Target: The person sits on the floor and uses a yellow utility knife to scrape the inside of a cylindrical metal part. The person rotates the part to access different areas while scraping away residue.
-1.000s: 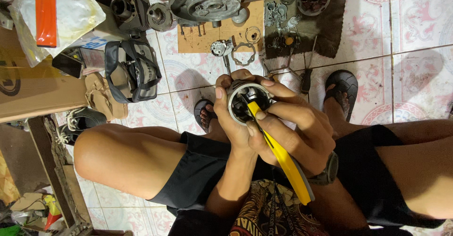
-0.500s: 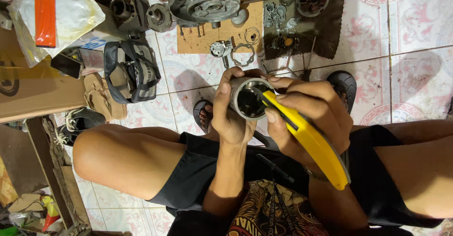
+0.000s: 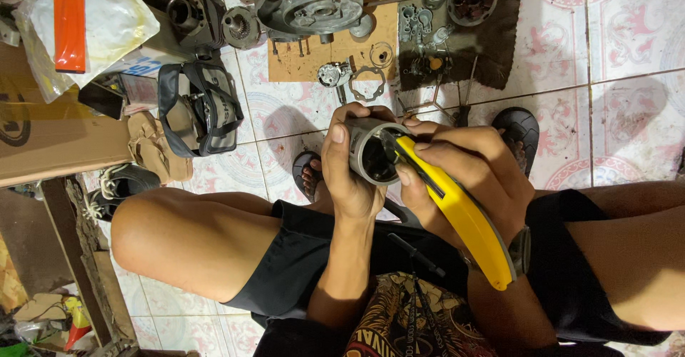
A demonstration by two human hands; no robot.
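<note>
A short grey metal cylinder sleeve (image 3: 372,151), hollow and dark inside, is held above the person's lap, between the two knees. Its open mouth faces the camera and a little to the right, so its long axis runs from the floor side up toward the viewer. The left hand (image 3: 347,168) is wrapped closed around the sleeve's outer wall, thumb along the left rim. The right hand (image 3: 464,168) is closed around one yellow-handled tool with a black strip (image 3: 457,207); its long axis runs diagonally from the sleeve's mouth down to the right, and its tip lies at the mouth's rim.

Two black sandals show on the patterned floor tiles, one (image 3: 307,175) below the left hand and one (image 3: 519,130) beyond the right. Farther off lie one black pouch (image 3: 200,107), one large grey engine casing (image 3: 310,3) on a cardboard sheet, one thin ring gasket (image 3: 367,82) and one orange packet (image 3: 69,21).
</note>
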